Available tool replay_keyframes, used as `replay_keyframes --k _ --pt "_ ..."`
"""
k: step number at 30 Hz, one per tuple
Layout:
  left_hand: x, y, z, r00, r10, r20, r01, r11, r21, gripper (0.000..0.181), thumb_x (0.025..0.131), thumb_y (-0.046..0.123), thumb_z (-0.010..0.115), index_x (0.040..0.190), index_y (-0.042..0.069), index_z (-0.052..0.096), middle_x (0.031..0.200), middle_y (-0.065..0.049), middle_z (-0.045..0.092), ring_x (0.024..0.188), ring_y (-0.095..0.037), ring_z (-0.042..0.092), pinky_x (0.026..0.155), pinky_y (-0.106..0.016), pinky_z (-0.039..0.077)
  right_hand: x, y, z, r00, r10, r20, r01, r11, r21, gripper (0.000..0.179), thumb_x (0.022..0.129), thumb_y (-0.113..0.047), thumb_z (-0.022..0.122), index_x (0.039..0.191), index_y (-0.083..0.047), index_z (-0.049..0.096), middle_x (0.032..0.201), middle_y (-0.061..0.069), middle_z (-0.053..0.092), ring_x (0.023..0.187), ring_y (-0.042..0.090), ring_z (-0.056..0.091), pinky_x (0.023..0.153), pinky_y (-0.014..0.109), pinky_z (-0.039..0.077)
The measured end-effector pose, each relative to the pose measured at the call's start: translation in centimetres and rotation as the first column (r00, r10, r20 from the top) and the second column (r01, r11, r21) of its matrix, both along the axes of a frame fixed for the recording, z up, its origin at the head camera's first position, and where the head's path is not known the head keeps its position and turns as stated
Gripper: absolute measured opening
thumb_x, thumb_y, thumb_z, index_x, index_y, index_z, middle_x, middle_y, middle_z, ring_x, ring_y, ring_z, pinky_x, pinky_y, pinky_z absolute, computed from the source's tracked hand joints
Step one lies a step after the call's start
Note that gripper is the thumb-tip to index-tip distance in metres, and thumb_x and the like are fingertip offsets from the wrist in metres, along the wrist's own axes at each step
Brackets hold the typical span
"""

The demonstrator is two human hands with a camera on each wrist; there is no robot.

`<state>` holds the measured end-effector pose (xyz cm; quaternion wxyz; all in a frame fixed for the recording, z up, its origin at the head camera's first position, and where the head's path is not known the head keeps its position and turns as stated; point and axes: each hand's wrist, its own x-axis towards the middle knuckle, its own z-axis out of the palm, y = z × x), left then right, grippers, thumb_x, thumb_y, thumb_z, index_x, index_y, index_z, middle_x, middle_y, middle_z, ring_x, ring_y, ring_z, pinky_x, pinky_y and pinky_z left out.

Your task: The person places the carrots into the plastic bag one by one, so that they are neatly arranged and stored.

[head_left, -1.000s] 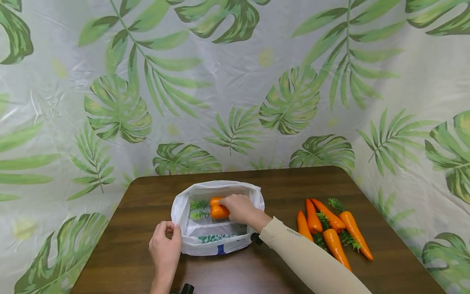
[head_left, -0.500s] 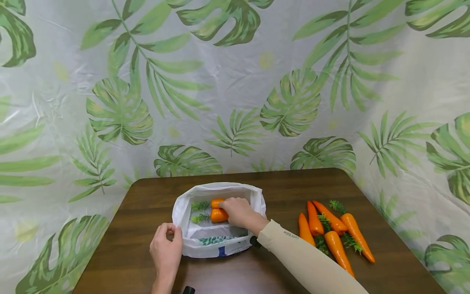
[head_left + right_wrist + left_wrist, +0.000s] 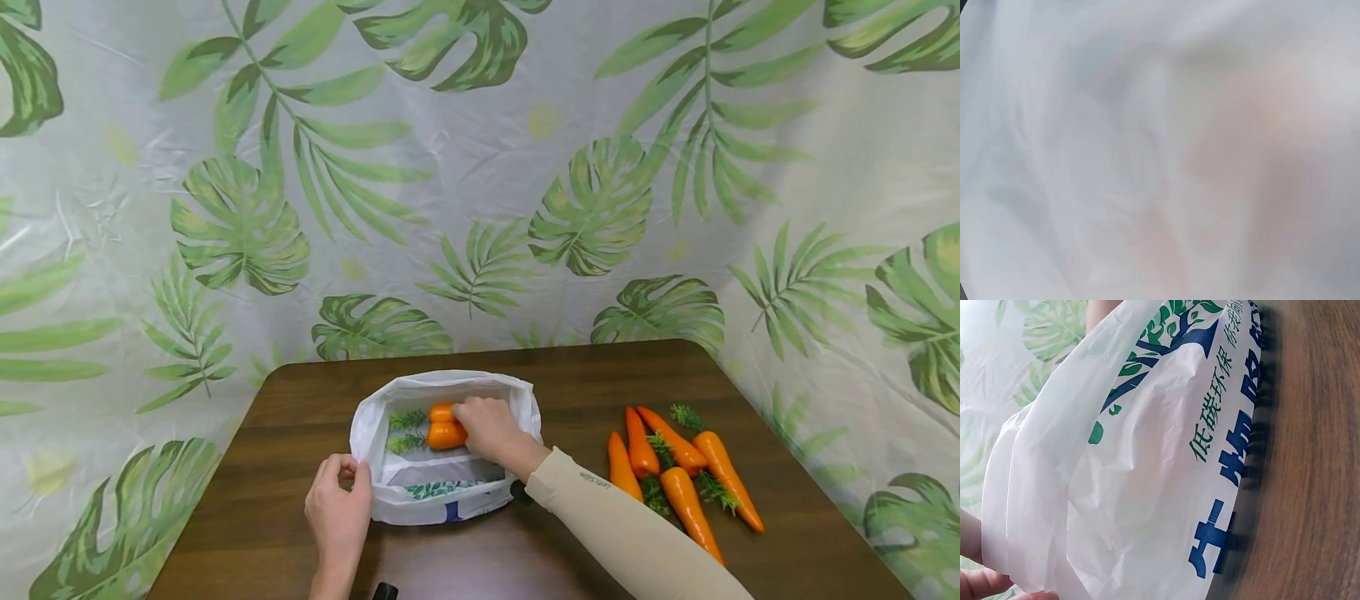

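A white plastic bag (image 3: 412, 510) stands on the table with its mouth open upward. My left hand (image 3: 339, 496) pinches the bag's left rim between thumb and fingers; in the left wrist view its fingertips (image 3: 985, 582) show at the edge of the plastic. Inside the bag lie two orange carrots (image 3: 447, 435) side by side, green tops toward the left. My right hand (image 3: 491, 427) reaches in over the right rim and grips the farther carrot, its fingers curled and partly hiding it. The right wrist view is blurred by white plastic.
Several more carrots (image 3: 686, 504) lie in a loose pile on the right of the brown wooden table (image 3: 300, 408), beyond my right sleeve (image 3: 607, 508). A leaf-patterned sheet (image 3: 480, 200) hangs behind the table.
The right hand and the carrots shift only slightly inside the bag. The left hand stays at the rim.
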<state>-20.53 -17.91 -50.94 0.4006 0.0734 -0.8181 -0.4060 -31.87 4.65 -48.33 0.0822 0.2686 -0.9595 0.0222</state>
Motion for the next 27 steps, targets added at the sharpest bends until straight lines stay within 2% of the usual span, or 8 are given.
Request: replay_keyframes --k 6,17,22,27 --pt "0.1 0.1 0.2 1.000 -0.001 0.003 0.001 1.000 0.008 0.016 0.081 0.001 0.072 0.075 0.009 0.060 0.074 -0.005 0.061 0.067 -0.027 0.062 0.066 -0.046 0.042 0.4 0.4 1.2 0.999 -0.001 0.041 0.002 1.000 -0.029 0.032 0.077 -0.012 0.082 0.108 -0.016 0.074 0.093 0.001 0.067 0.073 0.020 0.061 0.064 0.036 0.051" --pt "-0.1 -0.1 -0.1 1.000 0.003 -0.025 -0.003 1.000 -0.001 0.016 0.079 0.000 0.072 0.073 0.008 0.060 0.072 -0.006 0.061 0.066 -0.027 0.062 0.066 -0.047 0.042 1.4 1.7 3.7 0.998 -0.013 0.068 0.022 0.992 -0.125 0.041 0.079 -0.016 0.081 0.119 -0.017 0.072 0.105 -0.001 0.070 0.087 0.019 0.064 0.068 0.037 0.051" --pt "-0.1 -0.1 -0.1 1.000 0.007 -0.020 -0.007 1.000 0.000 0.015 0.079 0.001 0.072 0.074 0.008 0.060 0.072 -0.006 0.061 0.066 -0.028 0.061 0.066 -0.048 0.041 2.0 2.6 4.8 0.996 -0.025 0.082 0.039 0.984 -0.173 0.044 0.081 -0.019 0.080 0.124 -0.020 0.071 0.116 -0.003 0.070 0.100 0.020 0.066 0.071 0.037 0.053" --pt "-0.1 0.0 -0.1 1.000 0.003 -0.019 -0.003 1.000 -0.002 0.015 0.079 0.001 0.072 0.074 0.008 0.060 0.072 -0.006 0.061 0.066 -0.028 0.061 0.066 -0.048 0.041 3.0 3.7 6.1 0.993 -0.058 0.102 0.080 0.971 -0.225 0.049 0.082 -0.020 0.078 0.130 -0.024 0.068 0.119 -0.001 0.068 0.098 0.021 0.065 0.064 0.038 0.052"
